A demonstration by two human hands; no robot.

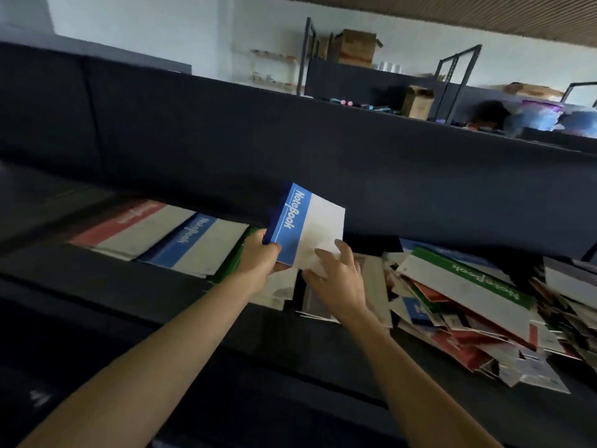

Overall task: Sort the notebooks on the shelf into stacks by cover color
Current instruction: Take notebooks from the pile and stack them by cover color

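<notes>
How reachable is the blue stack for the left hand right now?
Likely yes. The left hand grips the blue notebook just right of the blue stack; only the low green stack lies between, with open space above.
</notes>
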